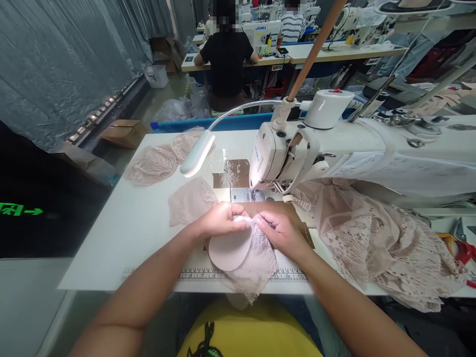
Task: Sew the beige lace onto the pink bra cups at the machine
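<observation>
A pale pink lace piece (262, 255) with a smooth rounded cup pad (229, 249) hangs between my two hands, over the table's front edge. My left hand (226, 218) pinches the upper edge of the lace and pad. Close beside it, my right hand (277, 229) grips the same lace edge, and a thin dark metal tool (266, 219) shows in its fingers. Just beyond my hands is the needle area of a white sewing machine (273, 153). A separate sheer pink piece (191, 201) lies left of the needle plate.
Stacked pink lace pieces (154, 164) lie at the table's back left. A lamp (197, 153) arches over the white table (148, 233). Heaped lace fabric (386, 243) fills the right side, near red-handled scissors (463, 250). A person in black (226, 64) sits beyond.
</observation>
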Demonstrator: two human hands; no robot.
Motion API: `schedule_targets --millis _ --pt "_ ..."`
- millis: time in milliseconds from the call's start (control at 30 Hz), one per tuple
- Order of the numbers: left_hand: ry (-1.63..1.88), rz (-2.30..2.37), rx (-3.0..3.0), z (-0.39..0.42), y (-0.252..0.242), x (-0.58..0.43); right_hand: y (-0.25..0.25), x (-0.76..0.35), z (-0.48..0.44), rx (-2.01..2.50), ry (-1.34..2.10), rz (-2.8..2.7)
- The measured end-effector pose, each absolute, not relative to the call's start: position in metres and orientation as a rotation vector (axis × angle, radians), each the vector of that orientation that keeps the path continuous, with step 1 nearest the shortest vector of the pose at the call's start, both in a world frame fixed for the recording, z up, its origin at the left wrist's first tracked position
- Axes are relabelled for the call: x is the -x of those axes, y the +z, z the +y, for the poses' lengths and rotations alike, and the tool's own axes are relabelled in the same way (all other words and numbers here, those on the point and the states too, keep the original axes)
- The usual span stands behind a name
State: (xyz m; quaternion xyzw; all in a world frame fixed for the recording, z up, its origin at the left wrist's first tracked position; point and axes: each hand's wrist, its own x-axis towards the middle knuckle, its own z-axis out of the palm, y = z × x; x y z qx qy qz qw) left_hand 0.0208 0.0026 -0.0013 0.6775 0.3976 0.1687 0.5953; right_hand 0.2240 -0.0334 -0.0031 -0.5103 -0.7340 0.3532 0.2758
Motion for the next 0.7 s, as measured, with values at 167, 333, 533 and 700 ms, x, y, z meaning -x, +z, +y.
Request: schedule_targets --millis 167,333,533,700 --pt "0.385 0.854 -1.401 0.002 -0.002 -0.02 -0.002 -0.237 -0.029 1.327 1.062 -1.896" --pt "0.39 0.896 -1.325 0.0 0.002 -0.018 0.003 -0.248 -0.026 1.272 1.161 -1.919" --pt "0.383 0.89 -1.316 0.0 0.0 -0.018 0.005 -0.245 -0.026 1.229 1.226 -2.045" --pt "0.38 0.911 -1.348 0.001 -0.003 -0.019 0.004 -0.24 -0.028 1.256 1.182 -2.079"
